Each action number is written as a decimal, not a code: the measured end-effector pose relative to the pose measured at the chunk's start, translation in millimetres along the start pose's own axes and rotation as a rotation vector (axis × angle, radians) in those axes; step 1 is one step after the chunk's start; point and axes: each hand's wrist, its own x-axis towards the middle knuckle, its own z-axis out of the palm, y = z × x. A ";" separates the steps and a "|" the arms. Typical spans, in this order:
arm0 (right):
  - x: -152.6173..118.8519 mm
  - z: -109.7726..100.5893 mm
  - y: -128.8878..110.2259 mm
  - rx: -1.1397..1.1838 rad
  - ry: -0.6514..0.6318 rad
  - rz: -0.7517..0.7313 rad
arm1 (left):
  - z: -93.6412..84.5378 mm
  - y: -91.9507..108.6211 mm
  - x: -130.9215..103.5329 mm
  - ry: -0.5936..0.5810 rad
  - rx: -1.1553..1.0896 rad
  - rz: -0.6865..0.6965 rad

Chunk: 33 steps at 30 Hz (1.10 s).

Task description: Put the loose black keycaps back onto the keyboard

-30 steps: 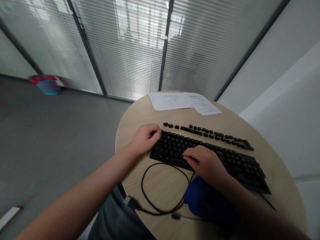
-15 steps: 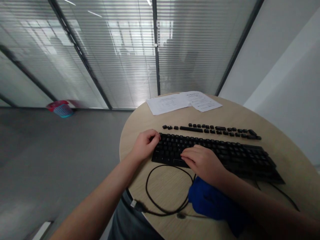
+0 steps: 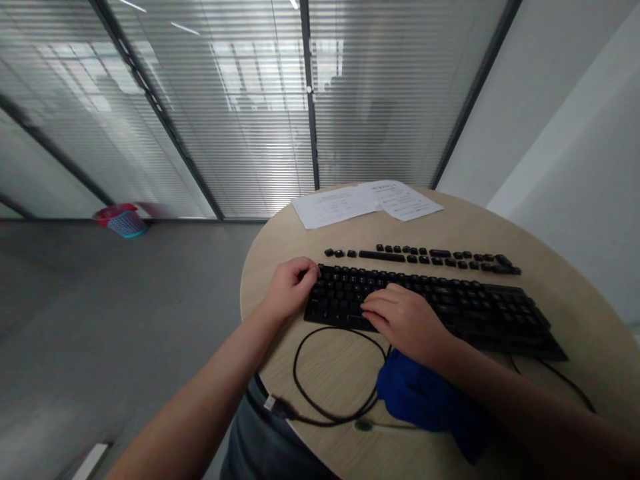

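Note:
A black keyboard (image 3: 487, 310) lies slightly slanted on the round wooden table (image 3: 500, 233). At its upper left corner, my left hand (image 3: 291, 288) is closed, thumb and fingers gripping the edge. Over the lower left keys hovers or rests my right hand (image 3: 407, 321), its fingertips pressed together in a pinch. Whatever those fingertips hold, if anything, is too small to make out. Behind the keyboard, loose black keycaps stand in two rows, among them a long space bar (image 3: 381, 256). A crumpled blue cloth (image 3: 425, 393) lies under my right forearm.
A looped black cable (image 3: 296, 373) with a USB plug (image 3: 277, 407) lies at the near table edge. Printed papers (image 3: 335, 208) are at the far edge. On the floor to the left stands a red and blue basket (image 3: 125, 222). Glass panels with blinds rise behind.
Both hands keep nearly the same place and shape on the keyboard. The view has shifted very slightly; no object has visibly moved on the table.

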 end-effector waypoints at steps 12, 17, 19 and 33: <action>-2.8 2.9 10.9 0.090 -0.020 -0.035 | -1.5 1.9 -0.4 0.023 -0.015 -0.020; -2.7 5.1 11.0 0.164 0.011 0.014 | -2.0 2.6 -0.5 0.019 -0.016 -0.025; -2.4 5.4 10.7 0.181 0.013 0.033 | -2.0 2.5 -0.5 0.018 -0.016 -0.028; 3.4 -5.0 8.7 0.069 -0.070 0.019 | -1.2 1.4 -0.3 0.011 -0.003 -0.018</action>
